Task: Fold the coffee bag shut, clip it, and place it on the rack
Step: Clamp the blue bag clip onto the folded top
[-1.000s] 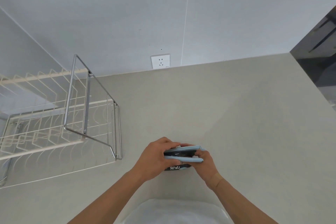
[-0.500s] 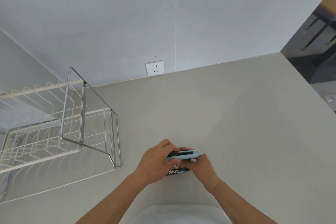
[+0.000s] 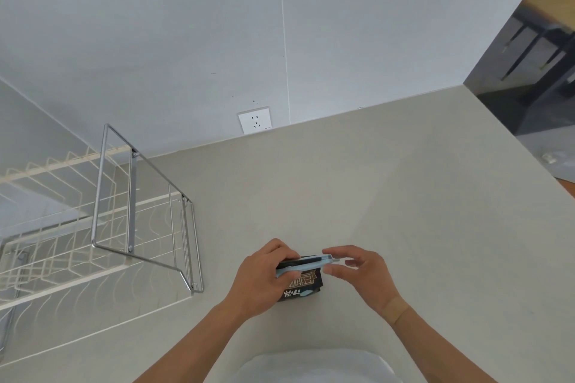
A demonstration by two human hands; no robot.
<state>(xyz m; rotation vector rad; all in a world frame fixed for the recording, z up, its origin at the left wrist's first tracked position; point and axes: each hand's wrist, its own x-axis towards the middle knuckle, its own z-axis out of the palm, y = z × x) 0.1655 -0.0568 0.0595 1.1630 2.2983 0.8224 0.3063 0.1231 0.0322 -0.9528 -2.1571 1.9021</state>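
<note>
Countertop [image 3: 389, 196] under pale wall [image 3: 186, 40]

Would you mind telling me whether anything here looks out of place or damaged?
Nothing stands out. The coffee bag stands upright with the blue clip across its folded top, the left hand holds it, and the rack looks intact.

Pale beige stone countertop [image 3: 389, 196], running from the near edge to the far wall.

A wire dish rack [image 3: 102, 221] of chrome frame and cream tines stands on its left side. A small black coffee bag [image 3: 303, 288] with white lettering stands near the middle of the near edge. The right and far stretches are bare.
</note>
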